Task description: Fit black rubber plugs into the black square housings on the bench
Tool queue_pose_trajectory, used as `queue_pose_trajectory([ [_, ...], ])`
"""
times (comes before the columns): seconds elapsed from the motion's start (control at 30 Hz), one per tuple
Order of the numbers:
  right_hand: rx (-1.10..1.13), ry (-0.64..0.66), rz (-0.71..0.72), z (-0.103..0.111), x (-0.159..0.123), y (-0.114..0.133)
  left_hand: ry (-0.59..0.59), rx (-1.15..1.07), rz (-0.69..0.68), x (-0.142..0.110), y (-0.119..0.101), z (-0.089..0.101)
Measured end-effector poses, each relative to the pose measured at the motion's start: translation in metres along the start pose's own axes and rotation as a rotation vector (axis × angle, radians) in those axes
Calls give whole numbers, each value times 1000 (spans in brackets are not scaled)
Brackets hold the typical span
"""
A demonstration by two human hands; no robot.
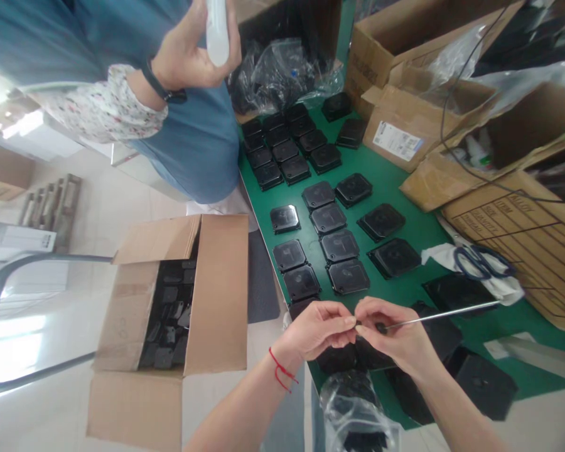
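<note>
My left hand (321, 328) and my right hand (392, 331) meet fingertip to fingertip low in the view, over the near edge of the green table (419, 229). Both are closed in a pinch on the end of a thin metal rod (447, 313), which reaches right toward a white cloth (496, 281). What sits between the fingertips is too small to make out. Several flat black square parts (339, 245) lie in rows on the table just beyond my hands. More black parts lie under my right hand.
Blue-handled scissors (479, 260) rest on the white cloth. An open cardboard box (179, 301) of black parts stands on the floor at left. Cardboard boxes (513, 213) crowd the table's right side. Another person in blue stands at top left, a hand (193, 53) holding a white object.
</note>
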State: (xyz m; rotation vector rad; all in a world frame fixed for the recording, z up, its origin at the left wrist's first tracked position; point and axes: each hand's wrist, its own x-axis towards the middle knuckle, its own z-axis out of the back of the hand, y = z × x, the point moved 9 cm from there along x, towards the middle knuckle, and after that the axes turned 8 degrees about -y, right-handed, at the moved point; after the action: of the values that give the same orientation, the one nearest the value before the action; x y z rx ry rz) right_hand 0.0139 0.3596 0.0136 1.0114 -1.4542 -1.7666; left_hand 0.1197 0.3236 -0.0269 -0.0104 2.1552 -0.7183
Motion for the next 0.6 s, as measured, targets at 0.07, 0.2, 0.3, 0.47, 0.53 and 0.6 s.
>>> queue_pose_trajectory([
  [0.07,-62,-7,11,0,0,4,-33,27,-56,-1,-6,3],
  [0.2,-157,-25,32,0,-1,16,-94,173,-191,-6,-21,7],
  [0.3,-93,-34,33,1,-4,17,-81,181,-215,-10,-25,4],
  [0.47,37,-49,30,0,-5,10,-41,126,-229,-12,-26,-2],
  [0.53,57,-57,33,0,-4,10,-31,107,-224,-12,-25,-3],
  [0.6,45,-81,53,0,-3,14,-24,84,-218,-11,-24,-4],
])
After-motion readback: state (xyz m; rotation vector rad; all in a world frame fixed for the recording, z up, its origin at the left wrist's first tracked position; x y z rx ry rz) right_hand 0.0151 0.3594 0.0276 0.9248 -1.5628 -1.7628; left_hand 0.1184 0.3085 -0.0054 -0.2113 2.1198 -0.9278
